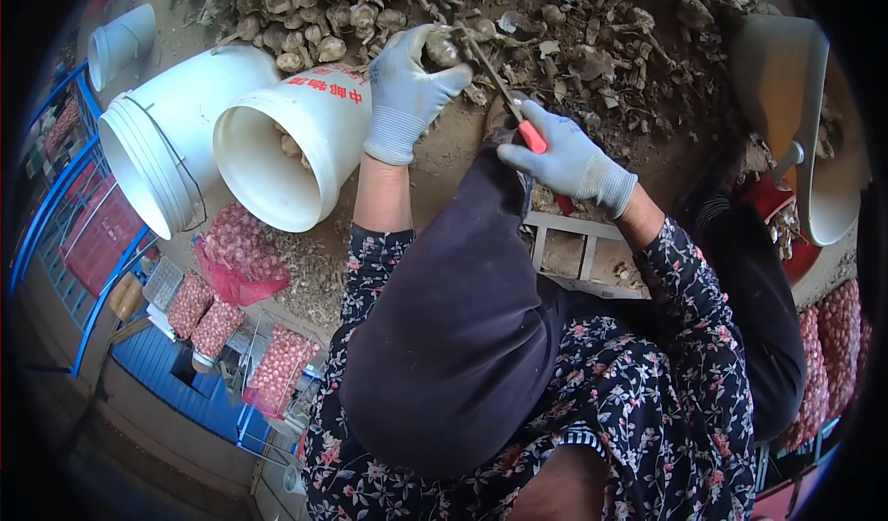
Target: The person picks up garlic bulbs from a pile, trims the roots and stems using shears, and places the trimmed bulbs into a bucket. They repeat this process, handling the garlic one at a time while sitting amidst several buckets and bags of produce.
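My left hand (405,82), in a grey-white glove, is closed around a garlic bulb (443,50) at the top centre of the view. My right hand (566,159), gloved too, grips the red handle of a knife (493,75). The thin blade slants up and left, its far end right at the bulb's stem side. Close by my left wrist lies a white bucket (344,156) with red lettering, tipped toward me, and a few bulbs show inside it. Beyond both hands spreads a pile of dry, untrimmed garlic (314,8).
Two more white buckets (217,68) (122,45) lie to the left. Pink net bags of garlic (242,248) stand at the left, others (840,336) at the right. A cut-open white container (837,211) leans at the right. Stems and peelings (638,86) cover the ground ahead.
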Demonstrator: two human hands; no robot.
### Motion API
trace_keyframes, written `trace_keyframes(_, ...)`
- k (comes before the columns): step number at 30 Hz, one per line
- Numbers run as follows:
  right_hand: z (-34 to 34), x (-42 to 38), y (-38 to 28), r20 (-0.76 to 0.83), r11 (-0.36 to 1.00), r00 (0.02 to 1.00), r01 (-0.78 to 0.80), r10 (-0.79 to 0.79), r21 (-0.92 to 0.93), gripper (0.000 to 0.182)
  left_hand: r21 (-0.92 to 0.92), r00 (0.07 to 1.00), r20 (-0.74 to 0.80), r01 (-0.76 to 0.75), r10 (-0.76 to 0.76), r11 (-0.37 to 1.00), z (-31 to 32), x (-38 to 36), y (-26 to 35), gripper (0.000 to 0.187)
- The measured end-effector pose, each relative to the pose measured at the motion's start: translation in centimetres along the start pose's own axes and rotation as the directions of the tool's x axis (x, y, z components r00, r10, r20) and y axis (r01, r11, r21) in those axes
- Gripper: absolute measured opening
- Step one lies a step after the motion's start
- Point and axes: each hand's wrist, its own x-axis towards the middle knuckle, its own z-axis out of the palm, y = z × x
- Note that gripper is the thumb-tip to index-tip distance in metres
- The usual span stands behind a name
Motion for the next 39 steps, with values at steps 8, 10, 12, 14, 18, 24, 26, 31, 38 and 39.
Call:
trace_keyframes(8, -0.6, 0.1, -0.3, -0.211, 0.817, 0.977, -0.094, -0.035, -0.57, 0.049, -0.029, 0.995, 0.099, 0.01, -0.007, 1.0, 0.1, -0.6, 1.1, 0.048)
trace_keyframes(10, -0.6, 0.0, -0.4, -0.167, 0.776, 0.986, -0.112, 0.009, -0.621, 0.047, -0.093, 0.994, 0.003, -0.107, 0.108, 0.99, 0.3, -0.9, 1.4, 0.051)
trace_keyframes(12, -0.9, 0.0, -0.5, -0.139, 0.779, 0.99, -0.111, 0.031, -0.617, 0.043, -0.117, 0.997, 0.046, -0.055, 0.061, 0.992, 0.4, -0.7, 1.0, 0.049)
trace_keyframes(14, -0.9, 0.1, -0.1, -0.117, 0.785, 0.992, -0.117, 0.057, -0.608, 0.038, -0.139, 0.995, 0.097, -0.007, 0.021, 0.99, 0.6, -0.9, 0.8, 0.048)
trace_keyframes(18, -0.5, 0.2, 3.9, -0.185, 0.876, 0.982, -0.113, 0.028, -0.469, 0.032, -0.502, 0.949, 0.254, 0.292, -0.184, 0.814, 0.4, -0.7, 1.4, 0.039)
trace_keyframes(24, -1.1, -2.0, 3.9, -0.262, 0.983, 0.957, -0.157, 0.127, -0.099, 0.031, -0.859, 0.949, 0.24, 0.306, -0.207, 0.411, 1.8, -1.0, -1.2, 0.04)
trace_keyframes(26, -0.6, -2.7, 3.9, -0.099, 0.976, 0.981, -0.15, 0.167, 0.157, 0.033, -0.943, 0.944, 0.285, 0.307, -0.165, 0.127, 2.1, -1.7, -3.0, 0.037)
trace_keyframes(31, 1.2, -2.2, 3.1, 0.165, 0.815, 0.985, -0.132, 0.046, 0.564, 0.025, -0.884, 0.954, 0.299, 0.272, -0.013, -0.38, 3.8, -3.1, -2.7, 0.043)
trace_keyframes(38, 0.8, -1.5, 2.5, 0.161, 0.819, 0.985, -0.136, 0.054, 0.558, 0.024, -0.936, 0.928, 0.342, 0.322, -0.147, -0.139, 4.4, -4.6, -1.7, 0.051)
trace_keyframes(39, 0.6, -1.8, 2.2, 0.219, 0.792, 0.966, -0.24, 0.137, 0.562, 0.023, -0.931, 0.922, 0.361, 0.347, -0.14, -0.115, 4.8, -5.0, -1.9, 0.051)
